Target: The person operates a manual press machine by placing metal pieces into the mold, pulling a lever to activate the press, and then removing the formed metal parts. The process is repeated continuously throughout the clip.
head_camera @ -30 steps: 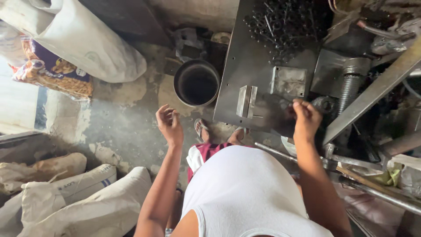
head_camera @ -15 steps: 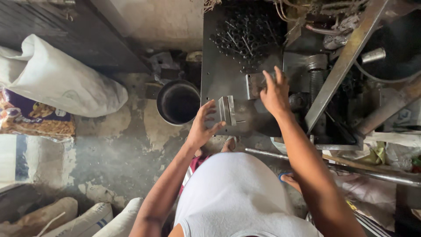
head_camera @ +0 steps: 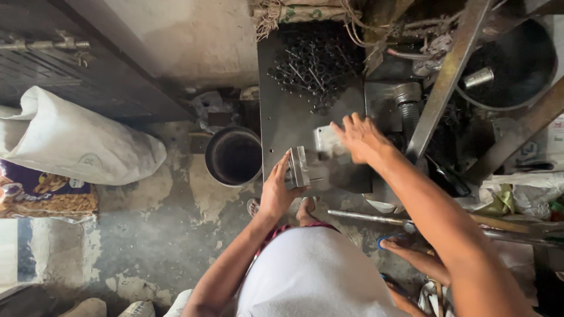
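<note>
A dark steel surface [head_camera: 282, 117] carries a heap of small black parts [head_camera: 314, 64]. The right hand [head_camera: 359, 138] lies spread, empty, over a metal plate [head_camera: 325, 141]; the left hand [head_camera: 277, 186] pinches a small metal block [head_camera: 298, 167] at the near edge. The block could slip off the edge toward the bare feet below.

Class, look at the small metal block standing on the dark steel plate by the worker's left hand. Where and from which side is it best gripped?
Probably across its two flat long faces, coming from the plate's near left edge, as the left hand does. The metal block stands on edge, narrow enough for thumb and fingers to span. The right hand crowds its far side on the steel plate.
</note>
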